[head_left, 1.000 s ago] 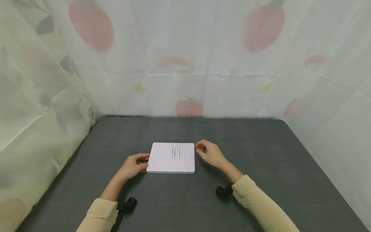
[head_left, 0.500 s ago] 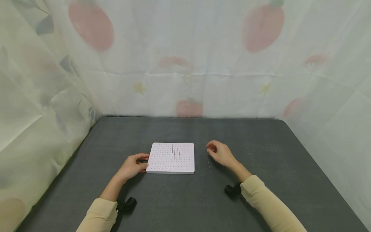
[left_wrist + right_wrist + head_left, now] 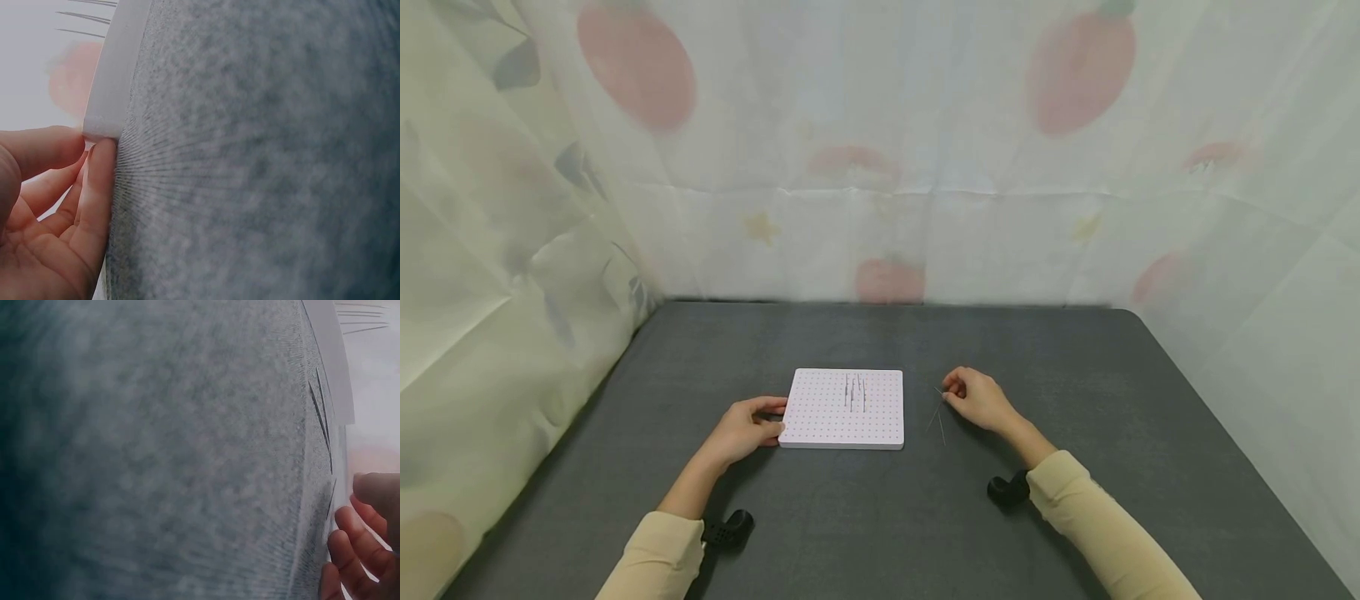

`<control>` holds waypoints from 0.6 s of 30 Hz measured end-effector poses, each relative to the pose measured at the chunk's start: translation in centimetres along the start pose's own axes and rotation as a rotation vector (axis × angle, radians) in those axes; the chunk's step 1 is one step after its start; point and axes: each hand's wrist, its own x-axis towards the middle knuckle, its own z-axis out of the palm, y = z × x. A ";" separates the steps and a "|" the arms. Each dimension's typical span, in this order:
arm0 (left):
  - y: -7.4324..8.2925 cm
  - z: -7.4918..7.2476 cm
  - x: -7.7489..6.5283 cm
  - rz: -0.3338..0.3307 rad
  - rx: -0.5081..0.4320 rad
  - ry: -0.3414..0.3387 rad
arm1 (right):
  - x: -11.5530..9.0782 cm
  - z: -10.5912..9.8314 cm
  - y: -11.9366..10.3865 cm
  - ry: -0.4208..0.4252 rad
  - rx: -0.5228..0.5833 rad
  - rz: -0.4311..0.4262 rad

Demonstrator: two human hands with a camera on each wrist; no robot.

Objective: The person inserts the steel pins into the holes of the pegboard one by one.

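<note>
While the left hand [image 3: 741,432] grips the near left corner of the white pegboard [image 3: 842,408] on the grey table [image 3: 1075,392], the right hand [image 3: 979,399] curls its fingers at loose pins [image 3: 937,417] just right of the board; left wrist view shows thumb and fingers [image 3: 100,187] pinching that corner [image 3: 103,125]; right wrist view shows curled fingertips [image 3: 359,540] beside pins [image 3: 320,406]; an actual pinch cannot be told

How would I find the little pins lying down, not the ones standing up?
Find the white dotted board on the grey table. Just right of it, by the right hand, thin loose pins lie flat on the felt. The pins in the board stand upright.
</note>
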 end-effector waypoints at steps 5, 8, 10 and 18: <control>0.1 0.0 0.1 -0.003 -0.005 0.000 | 0.2 0.0 0.1 -0.042 -0.013 0.012; 0.2 0.0 0.0 -0.006 -0.006 0.000 | 0.2 0.0 0.1 -0.056 -0.026 0.011; 0.2 0.0 0.0 -0.009 -0.005 0.000 | 0.3 0.0 0.0 -0.064 -0.033 0.009; 0.1 0.0 0.0 -0.012 0.004 0.003 | 0.4 0.1 -0.1 -0.070 -0.062 -0.008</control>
